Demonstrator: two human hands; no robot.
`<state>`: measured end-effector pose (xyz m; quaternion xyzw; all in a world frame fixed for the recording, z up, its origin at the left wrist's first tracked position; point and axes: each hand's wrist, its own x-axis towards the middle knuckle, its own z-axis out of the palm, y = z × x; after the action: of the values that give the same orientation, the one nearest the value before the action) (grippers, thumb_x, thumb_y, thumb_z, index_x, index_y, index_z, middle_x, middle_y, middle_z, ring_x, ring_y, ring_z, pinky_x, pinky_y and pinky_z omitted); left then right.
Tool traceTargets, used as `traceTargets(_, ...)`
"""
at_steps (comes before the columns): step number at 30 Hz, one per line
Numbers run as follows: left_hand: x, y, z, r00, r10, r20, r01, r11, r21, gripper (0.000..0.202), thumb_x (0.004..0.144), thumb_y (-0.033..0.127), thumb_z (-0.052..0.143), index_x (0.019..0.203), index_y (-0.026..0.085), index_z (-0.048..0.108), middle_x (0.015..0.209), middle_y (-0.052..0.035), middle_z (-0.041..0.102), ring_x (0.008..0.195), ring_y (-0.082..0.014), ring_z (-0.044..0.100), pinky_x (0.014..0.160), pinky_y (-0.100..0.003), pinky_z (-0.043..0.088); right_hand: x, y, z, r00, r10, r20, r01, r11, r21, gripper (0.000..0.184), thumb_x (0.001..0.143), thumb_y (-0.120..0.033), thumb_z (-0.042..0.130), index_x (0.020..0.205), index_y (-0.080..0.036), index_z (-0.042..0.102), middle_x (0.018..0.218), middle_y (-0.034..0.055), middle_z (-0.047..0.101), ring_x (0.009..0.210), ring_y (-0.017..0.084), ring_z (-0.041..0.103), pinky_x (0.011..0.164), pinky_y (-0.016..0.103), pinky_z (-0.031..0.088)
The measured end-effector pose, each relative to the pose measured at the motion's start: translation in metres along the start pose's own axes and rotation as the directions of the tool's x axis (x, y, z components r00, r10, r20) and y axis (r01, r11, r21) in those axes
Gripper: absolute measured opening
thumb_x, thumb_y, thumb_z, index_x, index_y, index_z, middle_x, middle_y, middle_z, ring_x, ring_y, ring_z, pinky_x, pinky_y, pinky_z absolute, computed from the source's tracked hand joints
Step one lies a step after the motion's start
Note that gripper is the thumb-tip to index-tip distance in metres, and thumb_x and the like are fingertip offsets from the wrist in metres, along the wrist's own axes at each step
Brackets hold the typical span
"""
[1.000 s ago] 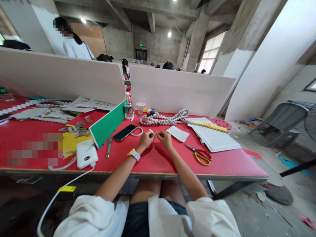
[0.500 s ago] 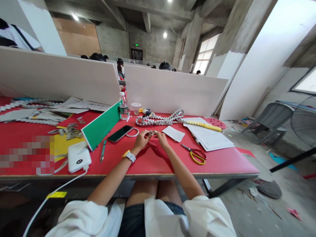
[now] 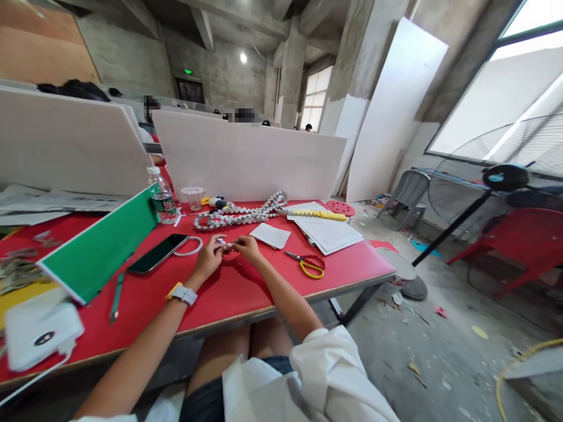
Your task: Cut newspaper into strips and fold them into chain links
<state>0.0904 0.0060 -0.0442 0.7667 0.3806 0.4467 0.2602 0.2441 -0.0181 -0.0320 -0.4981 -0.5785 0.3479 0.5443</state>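
Over the red table (image 3: 211,310), my left hand (image 3: 207,259) and my right hand (image 3: 247,248) meet with fingertips pinched together. Between them is a small whitish folded paper piece (image 3: 227,247), mostly hidden by the fingers. Just beyond my hands lies a long zigzag chain of folded paper (image 3: 246,218), whose right end runs into a yellow stretch (image 3: 329,215). A stack of white paper slips (image 3: 270,235) is right of my right hand. To the left of my left hand are a white ring (image 3: 190,246) and a dark-screened phone (image 3: 159,254).
Scissors with red and yellow handles (image 3: 308,264) lie right. On the left stand a green panel (image 3: 105,243), a water bottle (image 3: 163,199) and a white power bank (image 3: 41,334); a teal-handled tool (image 3: 116,298) lies nearby. White partition boards (image 3: 250,158) edge the back; paper sheets (image 3: 328,234) lie right.
The view has swung to the right, so the table things sit further left and a fan and red chair show. My hands still pinch the small paper piece, their fingers slightly shifted.
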Motion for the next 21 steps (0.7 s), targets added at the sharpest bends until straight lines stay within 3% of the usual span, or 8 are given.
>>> traceTargets(4, 0.001, -0.008, 0.003, 0.998, -0.070, 0.007, 0.070, 0.986, -0.150, 0.038, 0.079, 0.036, 0.056, 0.112, 0.018, 0.050, 0.082, -0.0080, 0.070, 0.075, -0.0216, 0.069, 0.069, -0.033, 0.055, 0.000, 0.000, 0.001, 1.000, 0.008, -0.020, -0.008, 1.000, 0.000, 0.011, 0.070, -0.018, 0.064, 0.061, -0.015, 0.058, 0.055, -0.0040, 0.059, 0.054, 0.010, 0.052, 0.055, 0.020, 0.040)
traceTargets(8, 0.004, -0.011, 0.007, 0.992, -0.070, 0.101, 0.098, 0.946, -0.308, 0.045, 0.075, 0.048, 0.059, 0.104, 0.015, 0.055, 0.089, -0.0107, 0.070, 0.079, -0.0220, 0.068, 0.075, -0.036, 0.055, -0.002, 0.000, 0.000, 0.999, 0.008, -0.037, -0.006, 0.999, 0.052, 0.014, 0.070, -0.023, 0.064, 0.061, -0.016, 0.057, 0.056, -0.0033, 0.059, 0.055, 0.010, 0.053, 0.056, 0.021, 0.041)
traceTargets(13, 0.005, -0.008, 0.007, 0.987, -0.114, 0.117, 0.148, 0.923, -0.354, 0.049, 0.072, 0.048, 0.063, 0.106, 0.014, 0.056, 0.080, -0.0068, 0.068, 0.072, -0.0199, 0.067, 0.071, -0.035, 0.055, -0.003, -0.005, 0.000, 0.997, 0.009, -0.072, -0.002, 0.996, 0.092, 0.022, 0.067, -0.037, 0.069, 0.071, -0.017, 0.061, 0.054, -0.0031, 0.058, 0.052, 0.011, 0.053, 0.052, 0.021, 0.041)
traceTargets(16, 0.008, -0.006, 0.001, 0.987, -0.158, 0.014, 0.154, 0.935, -0.321, 0.046, 0.073, 0.043, 0.062, 0.108, 0.014, 0.055, 0.077, -0.0054, 0.068, 0.070, -0.0188, 0.067, 0.070, -0.033, 0.054, 0.000, -0.005, -0.003, 0.992, 0.049, -0.119, -0.040, 0.996, 0.080, 0.029, 0.074, -0.046, 0.061, 0.072, -0.017, 0.059, 0.052, -0.0017, 0.057, 0.049, 0.012, 0.053, 0.049, 0.022, 0.040)
traceTargets(18, 0.011, -0.008, -0.007, 0.974, -0.193, -0.115, 0.155, 0.949, -0.274, 0.037, 0.075, 0.039, 0.059, 0.102, 0.014, 0.058, 0.079, -0.0067, 0.068, 0.071, -0.0187, 0.067, 0.070, -0.032, 0.053, 0.001, -0.002, -0.006, 0.984, 0.035, -0.172, -0.035, 0.999, 0.003, 0.032, 0.078, -0.046, 0.055, 0.065, -0.018, 0.056, 0.052, -0.0006, 0.057, 0.048, 0.012, 0.052, 0.049, 0.022, 0.039)
traceTargets(21, 0.015, -0.016, -0.022, 0.907, -0.245, -0.341, 0.197, 0.965, -0.171, 0.028, 0.077, 0.035, 0.054, 0.094, 0.013, 0.061, 0.078, -0.0084, 0.069, 0.072, -0.0190, 0.066, 0.069, -0.031, 0.053, 0.003, 0.005, -0.014, 0.957, -0.033, -0.288, -0.014, 0.987, -0.161, 0.027, 0.081, -0.039, 0.050, 0.065, -0.018, 0.056, 0.056, -0.0002, 0.057, 0.052, 0.013, 0.052, 0.053, 0.023, 0.038)
